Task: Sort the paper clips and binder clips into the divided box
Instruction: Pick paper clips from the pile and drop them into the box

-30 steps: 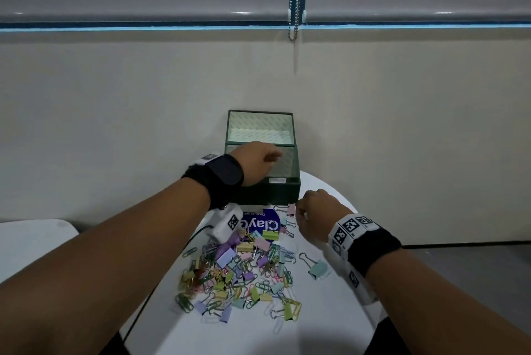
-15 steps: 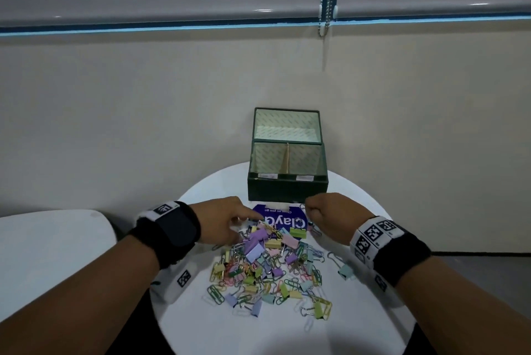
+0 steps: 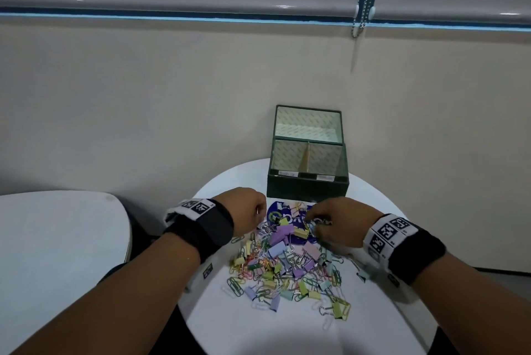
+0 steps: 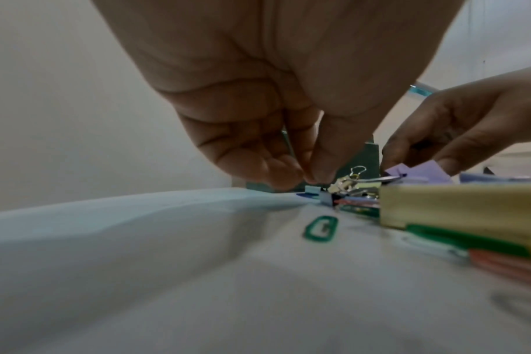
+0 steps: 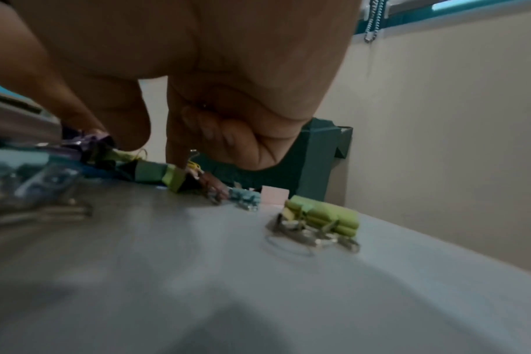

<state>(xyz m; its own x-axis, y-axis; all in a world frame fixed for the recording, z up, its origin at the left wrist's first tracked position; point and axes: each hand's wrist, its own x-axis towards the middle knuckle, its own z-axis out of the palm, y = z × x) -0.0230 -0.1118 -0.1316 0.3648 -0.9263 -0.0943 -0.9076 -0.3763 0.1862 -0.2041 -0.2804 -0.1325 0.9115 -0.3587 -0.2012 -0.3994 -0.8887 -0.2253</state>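
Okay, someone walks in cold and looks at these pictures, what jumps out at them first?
First, the heap of pastel binder clips and paper clips spread across the round white table. Next, the dark green divided box standing open behind the heap. Then the left hand and right hand, both down at the heap's far edge, the left hand pinching a thin wire clip.

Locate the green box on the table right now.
In the head view the box stands open at the table's far edge by the wall, just beyond the clip pile, slightly right of centre.
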